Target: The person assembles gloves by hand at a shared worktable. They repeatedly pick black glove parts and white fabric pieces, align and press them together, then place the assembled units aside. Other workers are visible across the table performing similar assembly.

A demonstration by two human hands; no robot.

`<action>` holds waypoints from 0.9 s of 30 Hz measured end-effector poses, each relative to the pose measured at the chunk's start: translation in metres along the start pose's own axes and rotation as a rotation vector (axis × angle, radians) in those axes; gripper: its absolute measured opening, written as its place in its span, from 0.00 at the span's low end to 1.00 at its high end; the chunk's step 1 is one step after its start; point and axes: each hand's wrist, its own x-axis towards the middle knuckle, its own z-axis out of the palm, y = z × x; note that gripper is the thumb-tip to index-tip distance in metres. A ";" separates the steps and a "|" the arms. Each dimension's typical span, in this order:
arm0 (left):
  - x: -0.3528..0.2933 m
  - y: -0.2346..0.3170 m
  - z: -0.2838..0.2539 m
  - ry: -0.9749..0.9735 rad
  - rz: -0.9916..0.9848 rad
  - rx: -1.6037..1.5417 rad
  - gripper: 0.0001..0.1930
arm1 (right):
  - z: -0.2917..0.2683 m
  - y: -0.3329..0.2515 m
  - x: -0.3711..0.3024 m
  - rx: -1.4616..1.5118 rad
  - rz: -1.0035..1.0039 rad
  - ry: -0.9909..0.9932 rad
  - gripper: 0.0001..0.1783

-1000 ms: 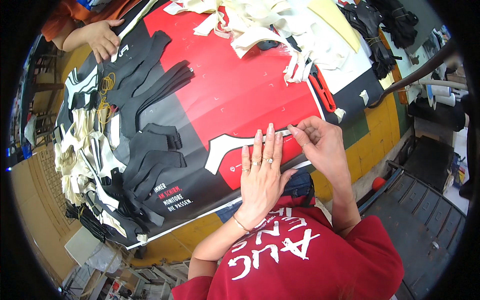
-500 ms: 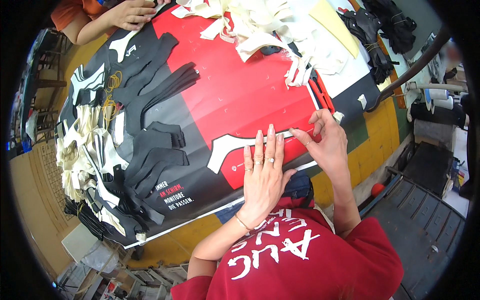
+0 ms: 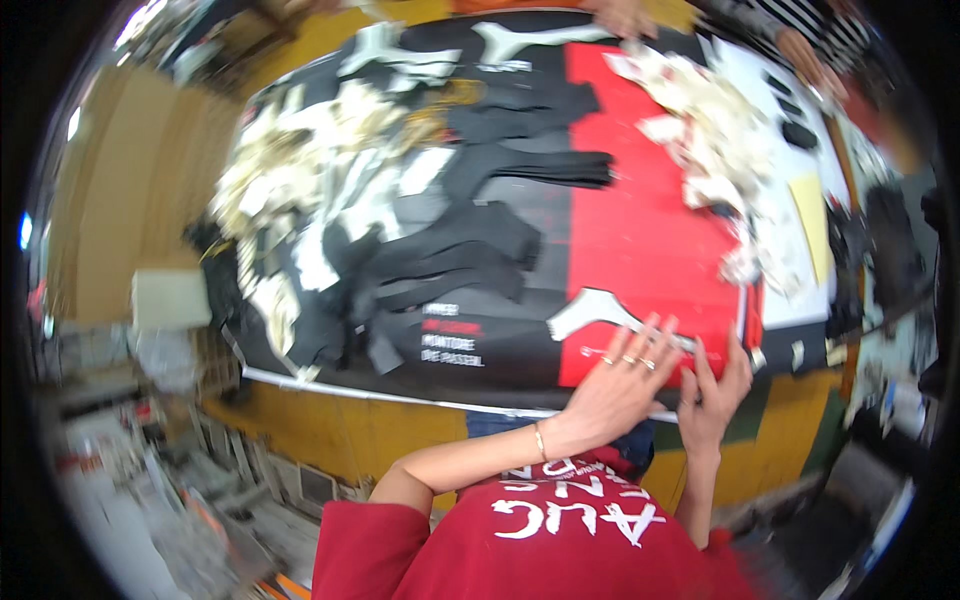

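A white, dark-edged strip of cloth with a forked wide end (image 3: 590,309) lies on the red part of the table cover, close to the near edge. My left hand (image 3: 622,388) rests flat over its narrow part, fingers stretched out. At the strip's right end, my right hand (image 3: 718,388) has its fingers apart, the fingertips on or just by the cloth. Blur hides whether they touch it. Black cloth pieces (image 3: 465,245) lie in several stacks left of the strip, on the black part of the cover.
A heap of cream cloth pieces (image 3: 290,170) covers the table's left side; another cream heap (image 3: 700,120) lies at the far right. A yellow sheet (image 3: 809,225) and a red tool (image 3: 755,312) lie at the right. Other people's hands (image 3: 625,18) (image 3: 805,65) work along the far side.
The view has swung left and now blurs, showing more of the far side and other people's hands. My right hand's fingers have straightened and come down near the strip; my left stays flat.
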 end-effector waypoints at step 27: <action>-0.101 -0.085 -0.129 0.737 -0.610 -0.096 0.11 | -0.020 -0.084 0.087 0.354 -0.173 -0.125 0.16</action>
